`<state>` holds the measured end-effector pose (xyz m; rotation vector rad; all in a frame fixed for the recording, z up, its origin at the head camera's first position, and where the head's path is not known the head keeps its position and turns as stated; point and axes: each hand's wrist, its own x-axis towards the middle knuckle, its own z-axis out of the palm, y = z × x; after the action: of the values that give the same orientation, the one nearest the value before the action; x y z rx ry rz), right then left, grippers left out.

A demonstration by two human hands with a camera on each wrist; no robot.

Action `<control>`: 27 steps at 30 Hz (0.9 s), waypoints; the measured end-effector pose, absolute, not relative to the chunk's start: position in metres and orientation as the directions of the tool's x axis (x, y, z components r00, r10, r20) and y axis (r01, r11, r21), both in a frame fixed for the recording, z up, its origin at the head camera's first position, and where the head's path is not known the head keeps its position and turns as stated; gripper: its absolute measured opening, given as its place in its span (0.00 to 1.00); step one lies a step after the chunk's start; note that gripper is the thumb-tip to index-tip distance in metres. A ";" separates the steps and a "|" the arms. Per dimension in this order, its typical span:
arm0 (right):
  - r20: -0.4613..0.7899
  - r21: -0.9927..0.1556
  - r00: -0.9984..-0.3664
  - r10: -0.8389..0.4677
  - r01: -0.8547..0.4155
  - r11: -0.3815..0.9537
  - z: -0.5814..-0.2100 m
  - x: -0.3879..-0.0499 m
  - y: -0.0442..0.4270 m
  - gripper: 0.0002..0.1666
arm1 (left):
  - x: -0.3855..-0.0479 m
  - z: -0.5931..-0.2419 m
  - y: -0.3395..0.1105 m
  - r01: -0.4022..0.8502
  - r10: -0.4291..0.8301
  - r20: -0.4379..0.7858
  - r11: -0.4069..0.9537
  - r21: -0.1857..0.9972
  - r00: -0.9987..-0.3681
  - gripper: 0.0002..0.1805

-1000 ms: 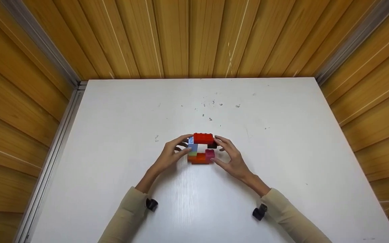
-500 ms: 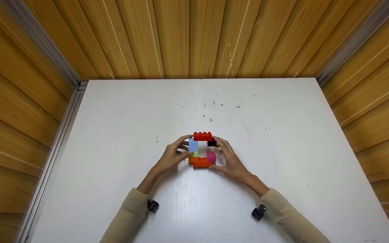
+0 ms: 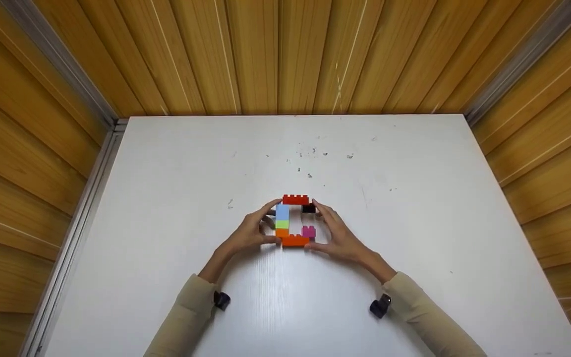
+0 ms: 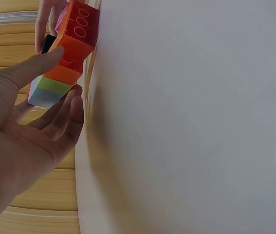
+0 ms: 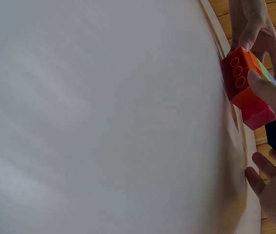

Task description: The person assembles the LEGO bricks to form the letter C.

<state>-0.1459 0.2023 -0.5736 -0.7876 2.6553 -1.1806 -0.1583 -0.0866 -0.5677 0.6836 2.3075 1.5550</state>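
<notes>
Both hands hold one ring-like build of toy building bricks in the middle of the head view. Along its far side runs a long red brick [image 3: 295,200], with a black brick [image 3: 309,208] at the right end. A light blue brick [image 3: 282,212], a green brick [image 3: 282,224] and a small orange brick [image 3: 281,232] form the left side. The near side is a long orange brick [image 3: 295,241], bearing a pink brick [image 3: 309,231]; a gap separates pink from black. My left hand [image 3: 250,230] grips the left side between thumb and fingers. My right hand [image 3: 342,235] grips the right side likewise.
The build is over a white table [image 3: 166,198] with small dark marks [image 3: 310,153] toward the back. Wood-patterned walls [image 3: 275,59] stand behind and at both sides. A black wrist device [image 3: 379,306] sits at each sleeve cuff.
The build has tilted, so its brick studs now point away from me and the opening shows wider. My left thumb has slid down from the blue brick to the orange part.
</notes>
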 end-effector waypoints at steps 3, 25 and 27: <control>0.051 -0.711 -0.853 -0.520 -0.397 0.581 -0.573 -0.147 0.204 0.66 | -0.162 -0.565 -0.089 0.235 0.531 0.012 0.354 0.905 -0.847 0.54; -0.049 -0.637 -0.842 -0.537 -0.388 0.666 -0.571 -0.165 0.208 0.63 | -0.184 -0.556 -0.090 0.216 0.539 -0.111 0.506 0.835 -0.835 0.53; -0.050 -0.638 -0.844 -0.535 -0.385 0.667 -0.569 -0.170 0.207 0.63 | -0.188 -0.555 -0.089 0.207 0.530 -0.118 0.514 0.833 -0.840 0.54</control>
<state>-0.1699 0.2066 -0.5690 -0.7428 2.6496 -0.9352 -0.1884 -0.0893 -0.5546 0.6112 2.4011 1.2505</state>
